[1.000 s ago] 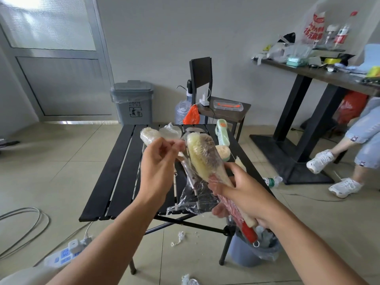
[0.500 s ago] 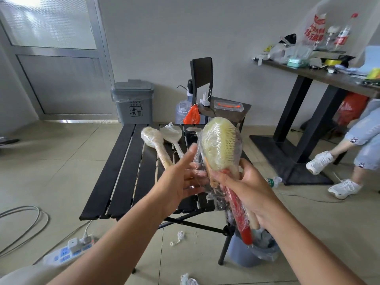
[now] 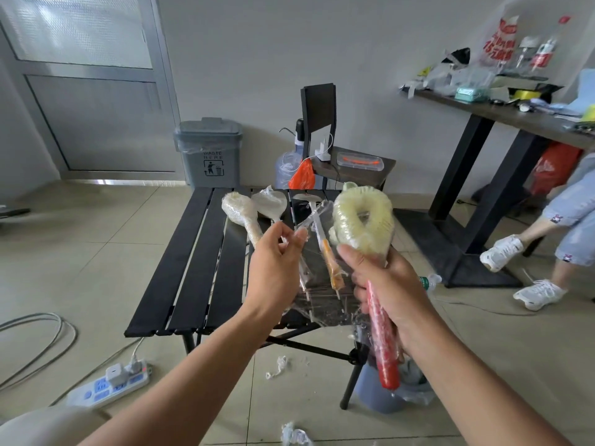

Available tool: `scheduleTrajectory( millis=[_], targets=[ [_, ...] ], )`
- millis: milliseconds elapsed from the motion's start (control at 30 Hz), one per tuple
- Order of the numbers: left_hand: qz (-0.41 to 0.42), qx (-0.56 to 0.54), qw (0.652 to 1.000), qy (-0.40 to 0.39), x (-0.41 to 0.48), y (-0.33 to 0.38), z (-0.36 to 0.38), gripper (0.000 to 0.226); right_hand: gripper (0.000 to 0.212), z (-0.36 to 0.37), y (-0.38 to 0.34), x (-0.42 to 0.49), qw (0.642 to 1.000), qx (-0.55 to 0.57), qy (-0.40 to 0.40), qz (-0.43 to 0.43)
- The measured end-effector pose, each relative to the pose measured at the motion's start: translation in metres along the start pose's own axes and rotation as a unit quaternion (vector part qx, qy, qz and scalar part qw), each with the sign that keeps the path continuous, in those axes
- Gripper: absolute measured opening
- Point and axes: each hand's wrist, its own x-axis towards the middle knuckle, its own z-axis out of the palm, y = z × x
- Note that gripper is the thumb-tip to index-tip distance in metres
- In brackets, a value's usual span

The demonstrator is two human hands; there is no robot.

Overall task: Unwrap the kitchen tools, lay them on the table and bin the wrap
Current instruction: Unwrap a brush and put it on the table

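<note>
- Right hand (image 3: 386, 284) clenches the red handle of the brush (image 3: 363, 217), holding it above the near edge of the table (image 3: 193, 268)
- Left hand (image 3: 277, 268) pinches the clear wrap (image 3: 318, 284), which stretches off the brush
- Risk: the clingy film may tear into scraps, or snag the bristles and jerk the brush loose
- Grey bin (image 3: 209, 152) by the wall reads "WASTE HERE"

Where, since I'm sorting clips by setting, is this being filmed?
Probably a makeshift workroom or office corner, not a kitchen: a black folding table on bare tile, a grey bin marked WASTE HERE by the wall, and a cluttered desk.
</note>
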Motion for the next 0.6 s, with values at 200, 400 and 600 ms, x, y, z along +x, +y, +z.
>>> scheduleTrajectory(
  millis=[200,400,600],
  targets=[
    [0.033,0.012,0.999,0.030,0.009,-0.002,-0.004,0.030,0.067,-0.008,-0.005,0.006,0.999,0.011,0.015,0.028],
    [0.031,0.030,0.997,0.059,0.024,-0.001,-0.016,0.031,0.065,-0.009,-0.015,0.009,0.997,0.066,0.019,0.034],
    [-0.023,0.004,0.999,0.023,0.030,-0.009,-0.023,0.035,0.053,-0.015,-0.016,0.009,0.997,0.066,0.023,0.035]
  ],
)
